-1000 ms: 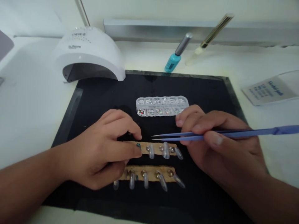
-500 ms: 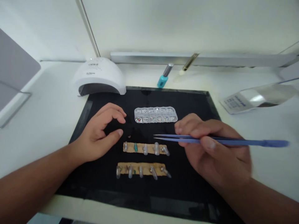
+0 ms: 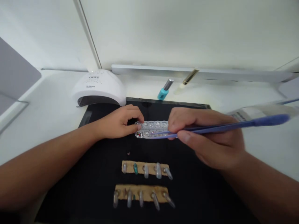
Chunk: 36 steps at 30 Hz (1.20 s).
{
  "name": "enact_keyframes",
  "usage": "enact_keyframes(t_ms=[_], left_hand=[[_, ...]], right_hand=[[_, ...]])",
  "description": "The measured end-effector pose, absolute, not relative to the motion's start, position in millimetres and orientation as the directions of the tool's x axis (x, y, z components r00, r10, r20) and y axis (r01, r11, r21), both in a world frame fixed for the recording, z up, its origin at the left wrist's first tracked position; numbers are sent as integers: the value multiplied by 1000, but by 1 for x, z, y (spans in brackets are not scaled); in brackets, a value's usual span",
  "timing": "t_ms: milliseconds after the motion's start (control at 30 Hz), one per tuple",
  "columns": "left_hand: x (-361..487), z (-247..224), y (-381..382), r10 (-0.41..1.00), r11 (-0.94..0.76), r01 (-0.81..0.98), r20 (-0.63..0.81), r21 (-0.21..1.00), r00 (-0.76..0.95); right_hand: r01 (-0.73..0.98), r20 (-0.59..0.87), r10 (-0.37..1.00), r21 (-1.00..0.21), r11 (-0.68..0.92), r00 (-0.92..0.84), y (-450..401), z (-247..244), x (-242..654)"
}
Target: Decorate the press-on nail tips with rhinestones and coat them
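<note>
Tweezers [image 3: 224,127], smooth, blue, long and thin, are gripped by the thumb and fingers of the right hand [image 3: 210,143]. Their points are over the front row of a clear plastic case [image 3: 151,128]. I can't tell if they touch anything in it. The left hand [image 3: 121,123] has its thumb and a finger on the case's left end, but I can't tell if they pinch it or just rest there.

The case is long with round corners. It has two rows of little boxes with tiny shiny stones [image 3: 139,134] in them. Most look silvery, but the front left box has mixed colours, some red. Its right end is behind the right hand.

All this is on a flat black mat [image 3: 100,177]. Nearer the person lie a tiny dark bit [image 3: 128,153] and two tan strips [image 3: 140,168] with rough edges. Each has five long, curved nail tips [image 3: 158,171]. One is shiny green; the others look clear.

Past the mat, on the white surface [image 3: 56,93], are a round-topped white lamp [image 3: 100,85], a teal bottle [image 3: 163,94] and a clear, gold-capped bottle [image 3: 180,89].
</note>
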<state>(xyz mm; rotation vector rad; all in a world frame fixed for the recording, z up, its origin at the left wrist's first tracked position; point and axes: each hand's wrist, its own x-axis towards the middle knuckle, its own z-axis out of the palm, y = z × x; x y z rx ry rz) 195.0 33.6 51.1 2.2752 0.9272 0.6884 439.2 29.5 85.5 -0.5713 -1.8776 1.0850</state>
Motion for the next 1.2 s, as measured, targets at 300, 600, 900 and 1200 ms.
enact_keyframes(t_ms=[300, 600, 900, 1200], left_hand=[[190, 41, 37, 694, -619, 405, 228, 673, 682], [192, 44, 37, 679, -638, 419, 216, 646, 702], [192, 44, 36, 686, -632, 432, 206, 643, 698], [193, 43, 35, 696, -631, 447, 207, 634, 688]], right_hand=[[-86, 445, 630, -853, 515, -637, 46, 53, 443], [-16, 436, 526, -781, 625, -730, 47, 55, 438], [114, 433, 477, -638, 762, -765, 40, 57, 438], [181, 396, 461, -569, 802, -794, 34, 58, 439]])
